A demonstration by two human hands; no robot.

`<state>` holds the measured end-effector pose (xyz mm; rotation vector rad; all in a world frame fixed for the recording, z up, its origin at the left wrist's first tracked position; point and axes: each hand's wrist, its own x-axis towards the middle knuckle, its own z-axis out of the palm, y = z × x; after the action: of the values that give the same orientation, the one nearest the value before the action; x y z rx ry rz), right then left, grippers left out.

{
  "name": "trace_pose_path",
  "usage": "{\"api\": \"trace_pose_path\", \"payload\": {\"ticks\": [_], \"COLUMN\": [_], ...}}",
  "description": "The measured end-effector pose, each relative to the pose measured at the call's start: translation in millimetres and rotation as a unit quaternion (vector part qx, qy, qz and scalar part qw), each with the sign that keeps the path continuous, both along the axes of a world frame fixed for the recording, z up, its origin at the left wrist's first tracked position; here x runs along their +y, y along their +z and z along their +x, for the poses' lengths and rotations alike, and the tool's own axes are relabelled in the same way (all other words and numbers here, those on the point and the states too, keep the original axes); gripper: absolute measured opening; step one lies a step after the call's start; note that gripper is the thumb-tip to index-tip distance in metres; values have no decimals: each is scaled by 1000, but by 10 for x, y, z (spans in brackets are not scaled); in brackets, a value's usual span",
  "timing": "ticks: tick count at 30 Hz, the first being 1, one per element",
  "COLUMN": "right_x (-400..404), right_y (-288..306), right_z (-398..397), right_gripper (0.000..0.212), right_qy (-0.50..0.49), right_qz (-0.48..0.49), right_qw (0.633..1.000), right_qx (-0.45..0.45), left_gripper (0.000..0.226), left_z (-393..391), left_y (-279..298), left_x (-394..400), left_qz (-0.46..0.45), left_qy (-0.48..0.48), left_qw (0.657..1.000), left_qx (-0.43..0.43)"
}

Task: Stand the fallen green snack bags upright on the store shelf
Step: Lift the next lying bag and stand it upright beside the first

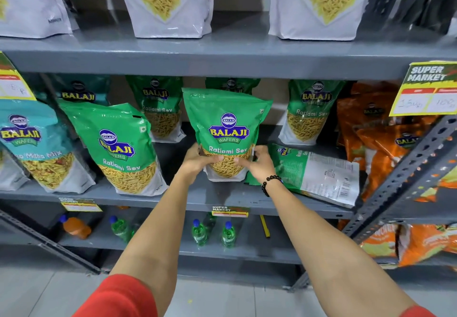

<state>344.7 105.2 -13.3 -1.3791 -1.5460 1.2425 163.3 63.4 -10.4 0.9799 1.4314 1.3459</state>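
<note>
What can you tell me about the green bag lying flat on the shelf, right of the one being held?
The fallen bag is a glossy green and white plastic pouch lying flat, back side up, showing small print and a barcode near its white end. It rests on the grey shelf, slightly angled, its corner reaching the front edge. The right hand overlaps its left end; orange bags stand just beyond it.

1. Green snack bags: six in total, namely five upright (227, 128) (116, 148) (158, 108) (312, 111) (232, 84) and one lying flat (314, 173).
2. White bags, top shelf: three (29, 2) (168, 2) (319, 5).
3. Green bottles, lower shelf: at least three (120, 227) (198, 232) (228, 233).
4. Orange bottle: one (75, 226).
5. Teal bags: at least two (37, 148) (81, 91).
</note>
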Motion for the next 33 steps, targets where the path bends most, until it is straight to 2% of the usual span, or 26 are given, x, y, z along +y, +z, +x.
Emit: {"api": "trace_pose_path", "payload": {"ticks": [8, 11, 21, 26, 29, 33], "right_x": [-191, -307, -615, -638, -659, -697], "right_y": [-27, -5, 43, 63, 59, 36], "right_z": [-45, -30, 66, 42, 39, 115], "right_gripper": [67, 62, 55, 56, 64, 94], "right_qy": [1, 20, 30, 32, 25, 7], "right_qz": [26, 28, 30, 22, 25, 4], "right_qw": [1000, 999, 999, 999, 999, 998], "right_qx": [9, 5, 1, -7, -19, -54], "left_gripper": [54, 63, 66, 60, 65, 72], "left_z": [-47, -53, -52, -17, 12, 60], "left_y": [-14, -14, -67, -31, -9, -9], "left_x": [-192, -315, -537, -557, -589, -677], "left_qz": [1, -7, -34, -38, -39, -46], "left_qy": [21, 35, 42, 43, 49, 71], "left_qw": [1000, 999, 996, 996, 995, 994], "left_qx": [15, 35, 66, 71, 72, 62]}}
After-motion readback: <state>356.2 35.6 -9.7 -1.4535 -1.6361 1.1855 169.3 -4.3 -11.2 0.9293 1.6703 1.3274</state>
